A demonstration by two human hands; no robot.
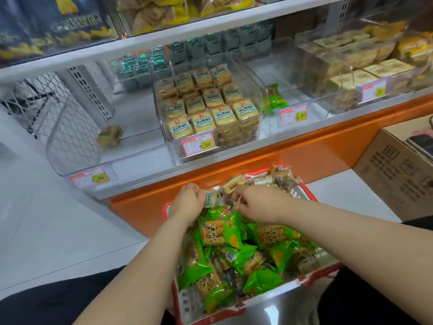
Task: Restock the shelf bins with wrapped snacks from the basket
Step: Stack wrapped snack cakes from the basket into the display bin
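Observation:
A red basket [314, 275] on my lap holds several green-wrapped snacks [234, 233] in front and yellow-wrapped ones [278, 175] at the far end. My left hand [188, 200] grips a small yellow wrapped snack [210, 198] at the basket's far edge. Beside it my right hand [253, 202] pinches a clear wrapper among the snacks. On the shelf, the left clear bin [77, 158] holds one yellow snack [109, 136]. The middle bin [201, 153] is packed with yellow snacks. The bin to its right [311, 118] holds a green snack [276, 99].
A far-right bin [398, 83] holds pale boxed pastries. Dark green packets [210, 46] fill bins at the back. Large snack bags [70, 24] stand on the upper shelf. An orange shelf base [293, 156] runs below. A cardboard box [403, 174] sits on the floor at right.

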